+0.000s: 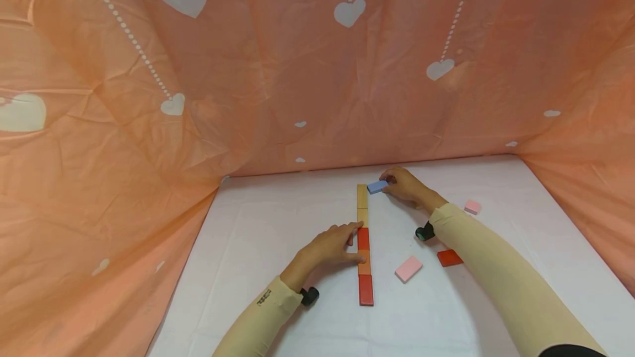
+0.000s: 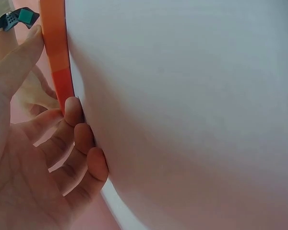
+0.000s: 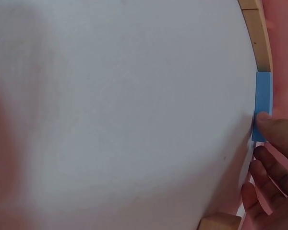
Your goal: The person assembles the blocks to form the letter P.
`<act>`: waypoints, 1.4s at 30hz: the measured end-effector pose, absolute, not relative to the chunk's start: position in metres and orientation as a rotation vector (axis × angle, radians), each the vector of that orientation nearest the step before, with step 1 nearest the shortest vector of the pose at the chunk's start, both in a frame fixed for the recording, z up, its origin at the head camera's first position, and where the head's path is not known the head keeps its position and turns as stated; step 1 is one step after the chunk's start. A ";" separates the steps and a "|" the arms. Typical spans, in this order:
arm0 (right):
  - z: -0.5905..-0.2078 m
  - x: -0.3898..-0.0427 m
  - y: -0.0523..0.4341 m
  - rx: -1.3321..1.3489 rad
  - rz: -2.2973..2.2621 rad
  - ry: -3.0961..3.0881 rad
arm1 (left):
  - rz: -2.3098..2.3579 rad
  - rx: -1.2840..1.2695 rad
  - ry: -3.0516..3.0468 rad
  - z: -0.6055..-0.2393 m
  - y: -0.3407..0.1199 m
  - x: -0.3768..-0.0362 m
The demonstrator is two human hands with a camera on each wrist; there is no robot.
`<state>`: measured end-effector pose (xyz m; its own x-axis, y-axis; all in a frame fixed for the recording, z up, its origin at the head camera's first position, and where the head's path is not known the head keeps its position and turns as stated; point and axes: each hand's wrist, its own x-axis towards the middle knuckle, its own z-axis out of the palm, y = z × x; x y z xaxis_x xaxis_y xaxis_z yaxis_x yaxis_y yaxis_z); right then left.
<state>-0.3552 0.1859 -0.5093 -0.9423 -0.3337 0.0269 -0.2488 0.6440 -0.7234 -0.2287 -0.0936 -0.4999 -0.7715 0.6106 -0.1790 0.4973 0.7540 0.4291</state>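
A straight row of flat blocks runs away from me on the white table: a red block (image 1: pixel 366 291) nearest, then an orange block (image 1: pixel 364 262), another red one and two natural wood blocks (image 1: pixel 362 197) at the far end. My left hand (image 1: pixel 331 245) lies along the row's left side, its thumb touching the orange block and its index finger the nearer wood block. Between thumb and fingers, my right hand (image 1: pixel 408 187) pinches a blue block (image 3: pixel 263 93). One end of the blue block is right by the row's far end, set at an angle to it.
Right of the row lie a pink block (image 1: pixel 409 269), a red block (image 1: pixel 449 258) partly under the right sleeve, and a smaller pink block (image 1: pixel 473 206) farther back. A wood block (image 3: pixel 221 222) shows low in the right wrist view. An orange curtain (image 1: pixel 297 70) encloses the table.
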 end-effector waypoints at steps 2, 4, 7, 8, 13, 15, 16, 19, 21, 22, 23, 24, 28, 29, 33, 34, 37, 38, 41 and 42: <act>-0.510 -0.355 0.186 -0.486 -1.184 2.744 | 0.523 0.856 2.641 -0.500 -0.094 -0.229; -0.510 -0.356 0.186 -0.485 -1.186 2.742 | 0.528 0.860 2.639 -0.501 -0.094 -0.230; -0.510 -0.356 0.187 -0.493 -1.185 2.743 | 0.532 0.869 2.639 -0.500 -0.094 -0.230; -0.510 -0.356 0.187 -0.493 -1.189 2.741 | 0.534 0.870 2.640 -0.500 -0.094 -0.230; -0.510 -0.355 0.188 -0.480 -1.205 2.725 | 0.535 0.874 2.640 -0.501 -0.094 -0.230; -0.511 -0.354 0.188 -0.459 -1.238 2.699 | 0.534 0.872 2.639 -0.501 -0.094 -0.230; -0.511 -0.354 0.189 -0.452 -1.256 2.691 | 0.531 0.870 2.640 -0.501 -0.094 -0.230; -0.512 -0.353 0.191 -0.461 -1.289 2.691 | 0.526 0.861 2.643 -0.501 -0.093 -0.229; -0.511 -0.353 0.194 -0.485 -1.297 2.708 | 0.521 0.859 2.643 -0.501 -0.093 -0.229; -0.510 -0.352 0.196 -0.500 -1.293 2.722 | 0.524 0.857 2.642 -0.500 -0.093 -0.229; -0.509 -0.350 0.198 -0.516 -1.285 2.738 | 0.526 0.857 2.641 -0.500 -0.093 -0.229; -0.507 -0.349 0.201 -0.540 -1.276 2.751 | 0.528 0.858 2.640 -0.500 -0.094 -0.229; -0.497 -0.340 0.214 -0.651 -1.238 2.794 | 0.540 0.853 2.641 -0.499 -0.094 -0.229; -0.494 -0.338 0.218 -0.684 -1.223 2.809 | 0.539 0.853 2.642 -0.499 -0.094 -0.229; -0.487 -0.330 0.234 -0.750 -1.173 2.849 | 0.541 0.848 2.645 -0.500 -0.095 -0.229; -0.486 -0.327 0.239 -0.747 -1.161 2.853 | 0.542 0.847 2.645 -0.499 -0.095 -0.229; -0.484 -0.320 0.251 -0.739 -1.132 2.858 | 0.544 0.846 2.641 -0.499 -0.095 -0.229; -0.483 -0.318 0.255 -0.740 -1.120 2.861 | 0.545 0.847 2.638 -0.499 -0.095 -0.229; -0.484 -0.310 0.264 -0.781 -1.080 2.886 | 0.546 0.850 2.632 -0.499 -0.093 -0.229; -0.485 -0.308 0.267 -0.803 -1.066 2.899 | 0.547 0.852 2.632 -0.500 -0.093 -0.229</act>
